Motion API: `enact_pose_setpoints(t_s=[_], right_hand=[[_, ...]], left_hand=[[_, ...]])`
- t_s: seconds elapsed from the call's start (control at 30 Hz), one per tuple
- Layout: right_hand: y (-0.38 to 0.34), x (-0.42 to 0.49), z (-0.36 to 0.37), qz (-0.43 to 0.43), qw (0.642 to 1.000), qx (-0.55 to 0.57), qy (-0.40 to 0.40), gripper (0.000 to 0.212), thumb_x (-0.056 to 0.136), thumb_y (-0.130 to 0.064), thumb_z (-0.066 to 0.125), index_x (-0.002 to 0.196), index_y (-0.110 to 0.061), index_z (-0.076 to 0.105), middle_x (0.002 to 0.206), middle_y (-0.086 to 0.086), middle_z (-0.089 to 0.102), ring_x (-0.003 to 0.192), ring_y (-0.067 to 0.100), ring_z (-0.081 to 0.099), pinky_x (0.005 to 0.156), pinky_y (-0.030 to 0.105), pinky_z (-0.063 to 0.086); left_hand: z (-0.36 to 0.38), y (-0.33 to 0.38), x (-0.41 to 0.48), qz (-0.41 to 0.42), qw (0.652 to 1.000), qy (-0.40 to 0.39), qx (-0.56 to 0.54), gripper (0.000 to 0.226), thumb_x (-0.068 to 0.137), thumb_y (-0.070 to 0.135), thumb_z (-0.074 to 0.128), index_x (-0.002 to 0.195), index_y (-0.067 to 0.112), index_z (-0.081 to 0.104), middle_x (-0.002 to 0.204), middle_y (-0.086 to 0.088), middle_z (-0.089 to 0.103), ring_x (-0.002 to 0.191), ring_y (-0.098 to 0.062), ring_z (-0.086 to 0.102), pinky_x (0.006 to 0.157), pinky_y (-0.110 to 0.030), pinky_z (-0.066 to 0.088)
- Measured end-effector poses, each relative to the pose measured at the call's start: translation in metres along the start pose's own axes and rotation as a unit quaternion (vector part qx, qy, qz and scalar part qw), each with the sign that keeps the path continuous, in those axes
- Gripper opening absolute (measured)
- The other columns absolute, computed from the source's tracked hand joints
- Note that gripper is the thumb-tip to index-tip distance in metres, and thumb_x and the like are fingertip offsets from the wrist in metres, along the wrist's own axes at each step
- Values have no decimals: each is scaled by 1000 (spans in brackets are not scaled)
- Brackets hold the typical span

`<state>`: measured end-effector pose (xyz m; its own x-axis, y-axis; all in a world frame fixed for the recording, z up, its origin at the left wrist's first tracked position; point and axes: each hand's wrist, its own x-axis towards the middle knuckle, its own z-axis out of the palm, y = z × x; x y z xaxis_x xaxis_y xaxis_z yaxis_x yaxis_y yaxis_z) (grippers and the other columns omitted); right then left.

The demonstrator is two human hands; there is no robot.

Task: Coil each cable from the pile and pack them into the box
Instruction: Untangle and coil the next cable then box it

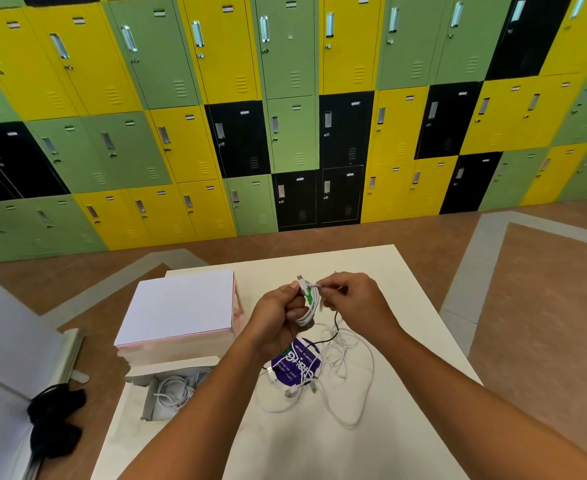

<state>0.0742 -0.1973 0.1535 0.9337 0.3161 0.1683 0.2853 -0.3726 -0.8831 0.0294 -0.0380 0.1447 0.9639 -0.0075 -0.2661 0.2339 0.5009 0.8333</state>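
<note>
My left hand (278,315) grips a coiled white cable (311,306) with a green tie, held above the table. My right hand (351,296) pinches the cable's free end near the top of the coil. Below the hands lies a loose pile of white cables (340,379), with a thin black cable among them, partly over a purple round card (297,362). The open box (177,367) stands at the table's front left, and a coiled white cable (174,393) lies inside it. My left forearm hides part of the box.
A closed white and pink box (181,310) stands behind the open one on the white table (406,306). Black items (54,420) lie on a grey surface at the left. Yellow, green and black lockers (285,116) line the far wall.
</note>
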Motion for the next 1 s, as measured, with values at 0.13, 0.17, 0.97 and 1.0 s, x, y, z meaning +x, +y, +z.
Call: enact_pose_setpoints(t_s=[0.13,0.17,0.97,1.0], right_hand=[[-2,-3,5,62,975,210,30,16,95,0,61,95,-7,75,79,11,75,70,20,71,64,26,58],[-3,-4,5,70,967,241,39,16,95,2,60,95,-6,75,79,13,75,70,21,71,63,27,58],[-10,0,3,104,928,356,19,9,92,7,61,93,0,66,75,13,71,63,22,66,59,30,57],[-9,0,3,107,928,356,16,9,92,7,61,92,-1,65,75,13,71,63,22,66,59,30,57]], left_hand=[[2,3,2,57,994,1,90,33,108,22,38,104,6,66,60,3,27,51,-9,27,56,-29,27],[2,3,3,62,992,3,107,31,108,23,39,103,8,66,60,2,28,52,-10,27,55,-29,28],[-2,15,-1,77,986,-56,139,23,97,29,55,86,12,67,63,0,38,49,-8,32,59,-31,31],[-2,15,-1,75,985,-54,145,24,97,29,56,88,13,70,69,-3,45,49,-9,34,59,-31,36]])
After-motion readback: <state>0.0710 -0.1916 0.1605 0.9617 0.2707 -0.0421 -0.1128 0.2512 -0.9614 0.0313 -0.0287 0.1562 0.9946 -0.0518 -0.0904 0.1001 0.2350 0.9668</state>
